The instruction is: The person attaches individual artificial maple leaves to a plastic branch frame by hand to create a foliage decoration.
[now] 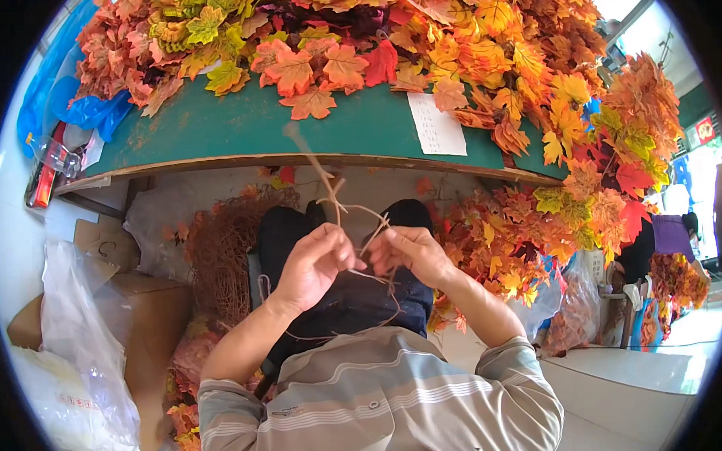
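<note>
A thin brown artificial vine stem [329, 187] with short side twigs is held up in front of my lap, bent into a loose loop between my hands. My left hand [318, 263] pinches the stem on the left side of the loop, fingers curled in. On the right side, my right hand [414, 254] has its thumb and fingers closed on the same stem. The hands are close together, and a thin tail of the stem hangs down over my lap. The upper end of the stem reaches up to the table edge, where it looks blurred.
A green table [238, 122] ahead bears heaps of orange, red and yellow artificial maple leaves [308, 68] and a paper slip [437, 126]. Bare brown stems [223, 250] lie at left, near a cardboard box [153, 320] and white plastic bag [76, 378]. More leaves hang at right.
</note>
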Motion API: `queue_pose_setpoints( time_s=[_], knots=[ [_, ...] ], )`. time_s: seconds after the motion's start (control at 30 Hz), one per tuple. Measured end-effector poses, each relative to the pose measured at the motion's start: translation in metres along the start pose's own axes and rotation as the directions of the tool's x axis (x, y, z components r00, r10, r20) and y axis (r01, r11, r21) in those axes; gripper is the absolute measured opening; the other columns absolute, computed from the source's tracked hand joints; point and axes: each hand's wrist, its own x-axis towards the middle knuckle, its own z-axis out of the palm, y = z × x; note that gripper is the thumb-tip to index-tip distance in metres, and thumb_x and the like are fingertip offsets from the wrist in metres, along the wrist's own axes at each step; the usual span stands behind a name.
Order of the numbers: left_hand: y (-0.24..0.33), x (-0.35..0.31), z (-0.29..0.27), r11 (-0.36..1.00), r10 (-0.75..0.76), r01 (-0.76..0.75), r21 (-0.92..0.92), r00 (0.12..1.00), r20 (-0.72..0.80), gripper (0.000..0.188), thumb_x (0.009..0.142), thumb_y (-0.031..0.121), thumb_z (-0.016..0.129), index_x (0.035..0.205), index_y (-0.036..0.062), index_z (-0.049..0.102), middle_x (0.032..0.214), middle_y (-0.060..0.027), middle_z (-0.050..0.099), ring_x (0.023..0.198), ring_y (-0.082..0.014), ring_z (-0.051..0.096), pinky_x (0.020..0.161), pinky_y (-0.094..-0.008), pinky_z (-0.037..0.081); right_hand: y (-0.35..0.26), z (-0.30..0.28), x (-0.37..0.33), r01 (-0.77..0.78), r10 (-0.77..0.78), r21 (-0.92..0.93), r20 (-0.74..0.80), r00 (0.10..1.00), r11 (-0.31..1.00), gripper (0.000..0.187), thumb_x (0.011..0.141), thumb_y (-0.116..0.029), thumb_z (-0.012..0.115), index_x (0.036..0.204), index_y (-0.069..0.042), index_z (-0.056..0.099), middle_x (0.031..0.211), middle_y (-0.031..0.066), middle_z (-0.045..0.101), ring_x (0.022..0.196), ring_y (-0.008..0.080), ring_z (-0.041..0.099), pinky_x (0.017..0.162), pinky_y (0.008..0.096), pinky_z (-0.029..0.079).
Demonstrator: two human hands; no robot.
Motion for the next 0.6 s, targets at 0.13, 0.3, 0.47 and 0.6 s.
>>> queue_pose_setpoints(
  time_s=[0.13, 0.3, 0.47, 0.6],
  knots=[
    [0.025, -0.013, -0.025, 0.986, -0.161, 0.166, -0.006, 0.967, 0.195, 0.027, 0.098, 0.026, 0.050, 0.084, 0.0029, 0.056, 0.059, 0.0037, 0.037, 0.052, -0.0081, 0.034, 0.050, -0.0258, 0.030, -0.012, -0.013, 0.002, 0.053, -0.130, 0.443, 0.147, 0.981, 0.895, 0.033, 0.100, -0.023, 0.044, 0.094, 0.005, 0.062, 0.063, 0.0040, 0.050, 0.062, 0.0171, 0.054, 0.085, 0.0406, 0.051],
    [0.061, -0.027, -0.049, 0.931, -0.174, 0.158, 0.328, 0.984, 0.021, 0.020, 0.093, 0.016, 0.055, 0.081, 0.0002, 0.056, 0.056, 0.0042, 0.037, 0.044, -0.0027, 0.027, 0.043, -0.0214, 0.021, -0.019, -0.020, -0.020, -0.025, -0.033, 0.193, 0.291, 0.956, 0.981, 0.034, 0.098, -0.023, 0.049, 0.074, -0.001, 0.060, 0.056, -0.0014, 0.039, 0.047, 0.0086, 0.035, 0.046, 0.0233, 0.028],
    [0.136, -0.056, -0.111, 0.916, 0.189, -0.059, 0.397, 0.936, -0.296, 0.022, 0.096, 0.019, 0.053, 0.080, 0.0053, 0.056, 0.054, 0.0085, 0.033, 0.044, -0.0017, 0.026, 0.041, -0.0199, 0.018, -0.045, -0.120, -0.057, 0.062, -0.062, 0.226, -0.005, 0.998, 0.972, 0.034, 0.096, -0.025, 0.051, 0.066, -0.009, 0.047, 0.053, -0.0062, 0.028, 0.043, 0.0035, 0.025, 0.041, 0.0234, 0.020],
    [0.129, -0.043, -0.094, 0.953, 0.198, -0.154, 0.262, 0.969, -0.151, 0.023, 0.099, 0.020, 0.047, 0.085, 0.0047, 0.057, 0.051, 0.0091, 0.028, 0.045, -0.0027, 0.026, 0.041, -0.0197, 0.020, -0.035, -0.116, -0.038, 0.053, -0.044, 0.041, -0.203, 0.978, 0.998, 0.027, 0.095, -0.024, 0.053, 0.081, -0.001, 0.059, 0.057, -0.0017, 0.042, 0.044, 0.0085, 0.035, 0.042, 0.0271, 0.030]
  ],
)
